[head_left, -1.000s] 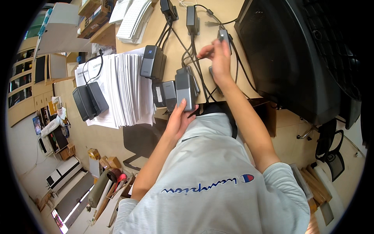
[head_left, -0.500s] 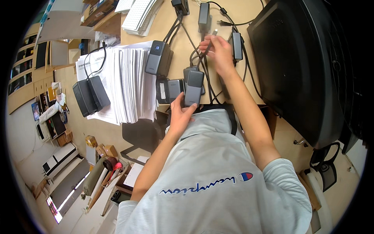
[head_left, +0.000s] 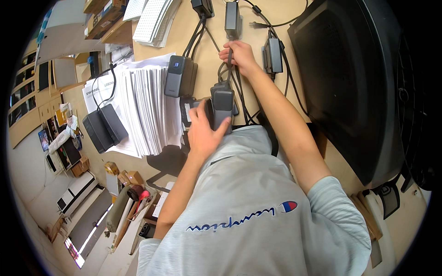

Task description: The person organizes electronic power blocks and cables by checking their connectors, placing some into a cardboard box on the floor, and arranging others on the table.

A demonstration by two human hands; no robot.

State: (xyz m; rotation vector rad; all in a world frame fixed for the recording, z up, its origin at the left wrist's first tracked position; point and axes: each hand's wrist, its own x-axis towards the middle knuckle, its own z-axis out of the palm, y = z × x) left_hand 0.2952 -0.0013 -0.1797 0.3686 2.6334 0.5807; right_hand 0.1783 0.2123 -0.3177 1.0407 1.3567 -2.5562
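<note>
My right hand [head_left: 239,56] is closed around a dark charging cable [head_left: 230,60], just below a dark grey block [head_left: 232,20] that looks like a power bank. The cable's tip is hidden by my fingers or the block. Looping down, the cable reaches the dark grey power banks near the desk edge. At the front power bank [head_left: 223,102], my left hand [head_left: 204,133] has its fingers spread, the thumb resting over its near end. The other fingers reach over a dark power bank [head_left: 186,106] with a pale label, which they partly cover.
A power bank with a lit display [head_left: 176,64] stands beside a thick paper stack [head_left: 145,106]. Two joined dark blocks [head_left: 105,128] with a cable lie on the papers. A black adapter [head_left: 273,56] and cords lie near the large black monitor [head_left: 345,92] on the right.
My right hand has brought the cable end, earlier visible in the open, up to the dark block. My left fingers have spread leftward, off the front power bank's side. The view has shifted slightly.
</note>
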